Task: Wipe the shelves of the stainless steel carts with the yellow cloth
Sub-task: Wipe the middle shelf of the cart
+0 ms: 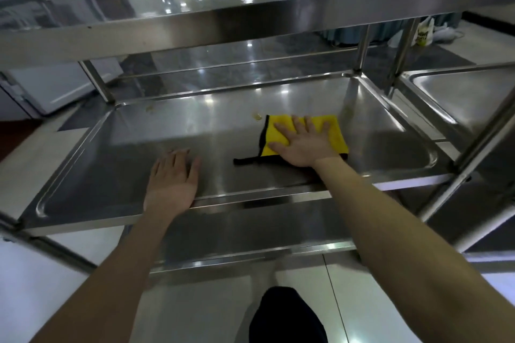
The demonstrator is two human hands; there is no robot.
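Pressure comes from the right hand [302,144], which lies palm-down on the yellow cloth [333,131] with its fingers [296,124] straight and spread apart. It is not gripping; the spread most likely keeps the whole pad flat against the steel so it slides instead of bunching. The cloth sits right of centre on the middle shelf [111,153] of the nearer cart, and its black trim [263,133] trails out to the left and toward the near edge.

The left hand [172,175] holds nothing. It rests flat on the bare steel close to the near lip, left of centre and well apart from the cloth, with its fingers straight and lightly fanned. This looks like a brace, steadying the cart and taking the person's weight as they lean in under the top shelf [195,25].

A yellowish smear [257,117] lies just beyond the cloth's far left corner, and a fainter one [150,110] sits near the far rim further left. Both are untouched, so the left half probably remains to be done. The lower shelf [250,231] and the second cart [459,92] on the right also appear to await wiping.
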